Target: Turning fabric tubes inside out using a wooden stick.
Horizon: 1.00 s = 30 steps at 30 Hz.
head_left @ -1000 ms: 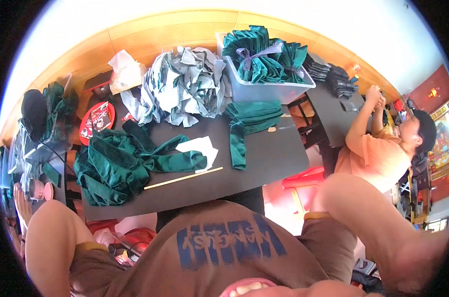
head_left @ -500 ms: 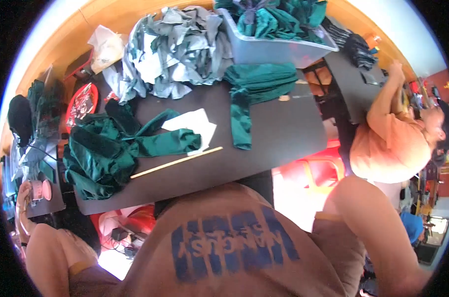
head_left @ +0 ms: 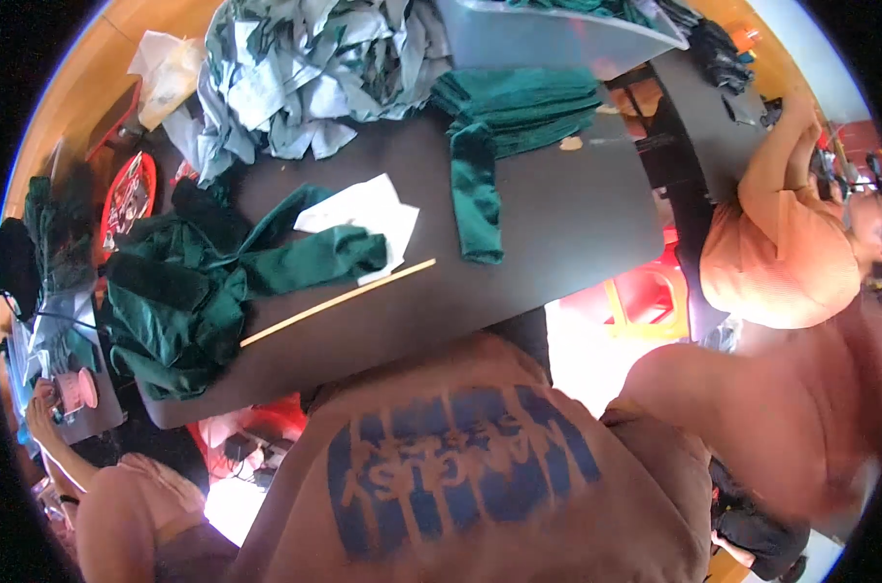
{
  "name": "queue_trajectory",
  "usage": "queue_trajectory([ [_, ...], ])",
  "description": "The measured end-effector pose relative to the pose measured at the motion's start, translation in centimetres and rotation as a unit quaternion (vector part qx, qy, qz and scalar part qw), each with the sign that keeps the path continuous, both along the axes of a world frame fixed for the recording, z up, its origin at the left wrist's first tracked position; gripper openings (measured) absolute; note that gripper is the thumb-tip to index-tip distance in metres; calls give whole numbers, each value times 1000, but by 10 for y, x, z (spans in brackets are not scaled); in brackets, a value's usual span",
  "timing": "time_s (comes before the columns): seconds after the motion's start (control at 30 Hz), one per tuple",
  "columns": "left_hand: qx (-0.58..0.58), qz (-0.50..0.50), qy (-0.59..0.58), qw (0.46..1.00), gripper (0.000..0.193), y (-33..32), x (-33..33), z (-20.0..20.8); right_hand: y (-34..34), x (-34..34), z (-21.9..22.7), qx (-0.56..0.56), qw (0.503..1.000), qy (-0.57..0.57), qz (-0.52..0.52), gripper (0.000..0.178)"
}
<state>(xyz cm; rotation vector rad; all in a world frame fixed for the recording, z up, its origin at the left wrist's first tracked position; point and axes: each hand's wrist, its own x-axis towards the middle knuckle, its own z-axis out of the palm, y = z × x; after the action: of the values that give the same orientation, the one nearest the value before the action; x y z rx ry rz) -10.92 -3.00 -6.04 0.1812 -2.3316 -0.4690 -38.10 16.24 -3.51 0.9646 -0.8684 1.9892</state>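
At the lower left my bent left arm (head_left: 115,520) is beside my body. What looks like part of my left hand (head_left: 169,478) shows by it, below the table edge; its fingers are unclear. My right arm (head_left: 752,398) reaches out to the right, smeared by motion, its hand out of sight. Neither hand touches the cloth. On the dark table (head_left: 548,233) lies a heap of dark green velvet pieces (head_left: 183,311), one strip crossing white paper sheets (head_left: 368,209). A thin wooden stick (head_left: 339,302) lies in front. Further right, a velvet strip (head_left: 476,209) hangs from a stack of green velvet pieces (head_left: 528,107).
At the back are a pile of grey and green cloth (head_left: 314,73) and a clear plastic bin (head_left: 557,39). A red tray (head_left: 130,204) stands left. Red stools (head_left: 645,296) are below. A person in orange (head_left: 781,257) sits right; another person's hand (head_left: 42,403) is far left.
My view has shifted, so the cloth pile and bin sit higher in the picture. My right arm has swung up and outward. The velvet, paper and stick keep their places on the table.
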Motion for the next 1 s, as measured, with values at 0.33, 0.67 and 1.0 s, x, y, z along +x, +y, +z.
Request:
queue_trajectory([
  [0.33,-40,39,-214,975,27,9,-32,-83,-50,-19,-169,744,664,-74,-4,30],
  [0.67,-64,76,-283,954,22,1,-29,-147,-57,-5,-161,557,672,-320,368,14],
  [1.0,767,6,1,641,18,7,-40,-93,-65,22,-141,240,538,-388,708,13],
])
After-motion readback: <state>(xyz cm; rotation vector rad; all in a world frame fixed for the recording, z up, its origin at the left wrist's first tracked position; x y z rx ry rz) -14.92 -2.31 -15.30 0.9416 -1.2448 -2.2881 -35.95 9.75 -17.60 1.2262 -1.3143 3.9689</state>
